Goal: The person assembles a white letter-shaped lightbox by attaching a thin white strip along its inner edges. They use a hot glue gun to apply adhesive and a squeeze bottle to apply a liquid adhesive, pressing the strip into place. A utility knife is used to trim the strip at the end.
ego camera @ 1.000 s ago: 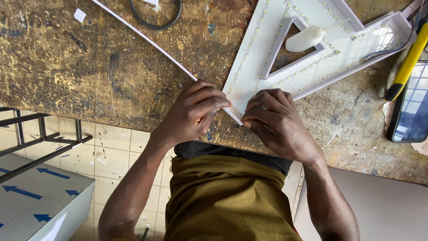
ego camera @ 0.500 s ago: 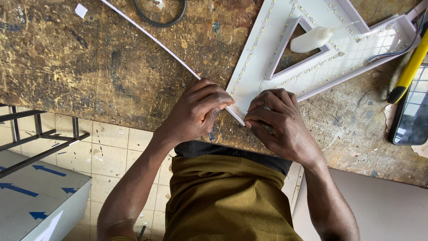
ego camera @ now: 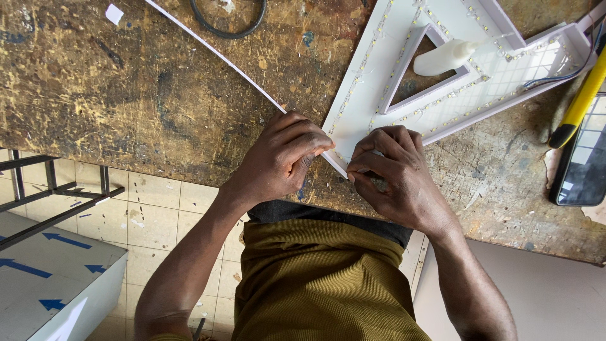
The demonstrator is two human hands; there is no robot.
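Left hand (ego camera: 281, 161): knuckles up, fingers curled closed and pinching the near end of a thin white strip (ego camera: 214, 53) at the lower corner of the white letter form (ego camera: 379, 82). The strip runs from these fingers up and to the left across the worktop (ego camera: 126, 107), out of the top of the view.

Right hand (ego camera: 394, 173): fingers bent closed, tips pressed on the same lower corner of the letter form, just beside the left fingertips; thumb tucked under. Whether it grips the strip as well or only the form's edge cannot be told.

White letter form: a large flat-backed shape with raised side walls and a triangular opening, lying flat on the worktop, reaching up and to the right from both sets of fingers. Rows of small light dots (ego camera: 366, 63) line its inner floor.

White bottle (ego camera: 445, 57): lies on its side across the triangular opening, well above the right fingers.

Yellow-handled tool (ego camera: 581, 104): far right of the right fingers, beside a dark flat device (ego camera: 584, 167) at the worktop's edge.

Black ring (ego camera: 230, 25): above the left fingers, near the top edge, just right of the strip.

Worktop: worn, stained brown surface; its near edge lies just below both hands.
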